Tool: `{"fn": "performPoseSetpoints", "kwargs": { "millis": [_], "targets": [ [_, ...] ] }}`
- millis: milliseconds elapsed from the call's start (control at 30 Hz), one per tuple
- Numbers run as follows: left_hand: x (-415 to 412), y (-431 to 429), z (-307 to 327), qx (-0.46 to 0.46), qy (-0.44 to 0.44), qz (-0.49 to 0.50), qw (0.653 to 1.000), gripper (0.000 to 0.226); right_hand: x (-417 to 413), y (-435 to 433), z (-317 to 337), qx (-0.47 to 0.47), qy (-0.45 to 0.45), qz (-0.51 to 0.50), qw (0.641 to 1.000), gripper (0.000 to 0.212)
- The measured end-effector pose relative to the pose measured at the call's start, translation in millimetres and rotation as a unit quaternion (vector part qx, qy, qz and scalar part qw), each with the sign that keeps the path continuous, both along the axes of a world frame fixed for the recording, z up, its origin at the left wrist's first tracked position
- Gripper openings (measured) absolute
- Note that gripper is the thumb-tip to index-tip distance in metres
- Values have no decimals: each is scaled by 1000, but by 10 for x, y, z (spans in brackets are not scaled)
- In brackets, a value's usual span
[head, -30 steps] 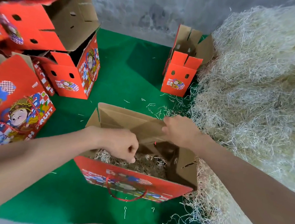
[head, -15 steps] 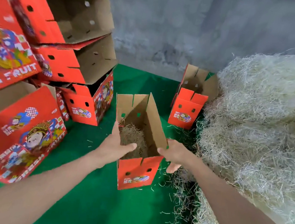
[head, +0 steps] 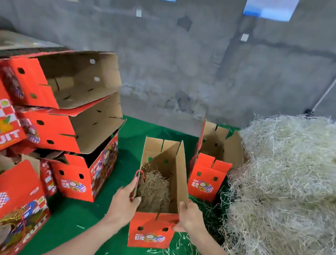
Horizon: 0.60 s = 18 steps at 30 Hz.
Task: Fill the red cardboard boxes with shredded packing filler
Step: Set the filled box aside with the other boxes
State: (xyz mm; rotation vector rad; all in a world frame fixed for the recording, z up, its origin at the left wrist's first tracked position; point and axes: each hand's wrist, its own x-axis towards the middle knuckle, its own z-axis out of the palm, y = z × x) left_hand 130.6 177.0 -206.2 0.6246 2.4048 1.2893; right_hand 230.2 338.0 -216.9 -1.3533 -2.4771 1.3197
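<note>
A rough grey concrete wall (head: 170, 64) backs a green mat (head: 79, 218). A pale heap of shredded packing filler (head: 292, 195) rises on the right, with stacked red cardboard boxes (head: 67, 127) on the left. Between them an open red cardboard box (head: 150, 231), part-filled, stands on the mat. The left grip (head: 123, 204) and right grip (head: 191, 217) each clasp one of its side walls.

A red box (head: 150, 233) stands upright and open at lower centre, part-filled with tan filler (head: 153, 189), a second box (head: 207, 181) open behind it against the pale filler heap (head: 292, 195) at right, stacked boxes (head: 56, 130) at left.
</note>
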Motion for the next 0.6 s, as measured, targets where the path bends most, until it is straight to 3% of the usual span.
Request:
{"fn": "performPoseSetpoints", "kwargs": {
  "millis": [67,133,200,267,367,433,500,600],
  "targets": [
    [-278,275,70,17,9,-6,1000,63,-241,214,111,8,15,-14,1000,20],
    [-601,624,213,34,23,-22,999,60,-505,467,291,0,57,-48,997,29],
    [-883,954,406,63,-22,-65,996,55,-732,709,457,6,76,-82,994,36],
    [-1083,1212,543,87,-107,-131,982,50,-911,948,530,58,54,-91,993,42],
    [-1193,1357,515,9,-155,-223,962,44,-1063,1105,450,209,-3,-96,973,48],
    [-1198,1320,401,-23,-164,-235,958,46,-1153,1022,326,301,-13,-17,954,59],
    [-1208,1245,324,-18,-150,-216,965,51,-1295,897,184,334,-32,118,934,73],
    [-1296,1104,343,-5,-54,-167,985,47,-1584,849,77,365,-70,228,900,66]
  ]
}}
